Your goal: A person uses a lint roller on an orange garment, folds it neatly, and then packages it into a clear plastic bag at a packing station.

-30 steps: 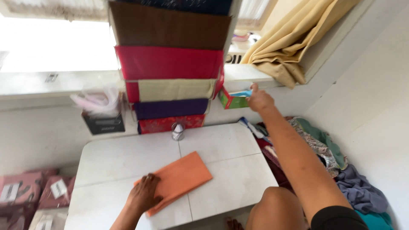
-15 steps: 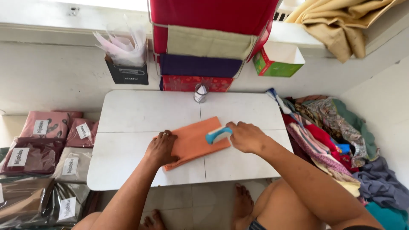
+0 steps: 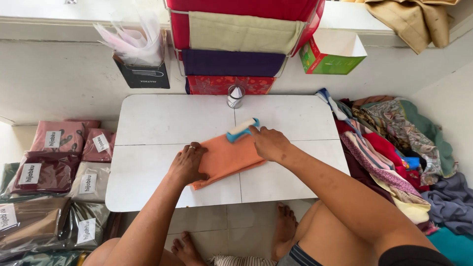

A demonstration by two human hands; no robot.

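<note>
A folded orange cloth lies on the small white table. My left hand presses flat on the cloth's left end, a ring on one finger. My right hand grips a lint roller with a blue frame and white roll, held against the cloth's upper right edge.
A small metal can stands at the table's back edge. Stacked folded fabrics rise behind it, with a green box and a dark holder of plastic bags on the ledge. Packaged cloths lie left; loose clothes pile right.
My right hand came back from the green box on the ledge with the lint roller and set it on the orange cloth. The view tilted down and closer.
</note>
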